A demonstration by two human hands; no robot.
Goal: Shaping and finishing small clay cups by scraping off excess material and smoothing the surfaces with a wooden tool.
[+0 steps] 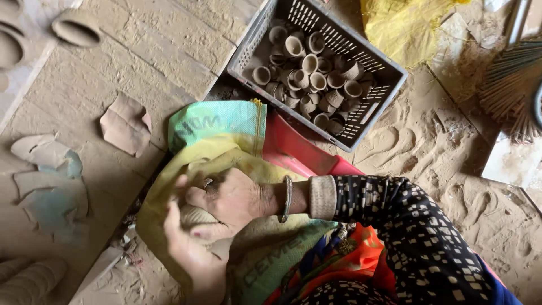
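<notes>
Over the yellow-green woven sack [226, 130] on the lap, the left hand [189, 248] cups a lump of clay [195, 216] from below while the right hand [228, 197] presses down on it, both closed around it. This looks like shaping; the next move needs even pressure. Farther off stands a grey plastic crate [389, 70] of small clay cups [310, 76].

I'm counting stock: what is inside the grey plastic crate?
The grey plastic crate holds a heap of small unfired clay cups, lying at all angles, many with open mouths showing. Cups lower in the pile and the crate's bottom are covered.
</notes>
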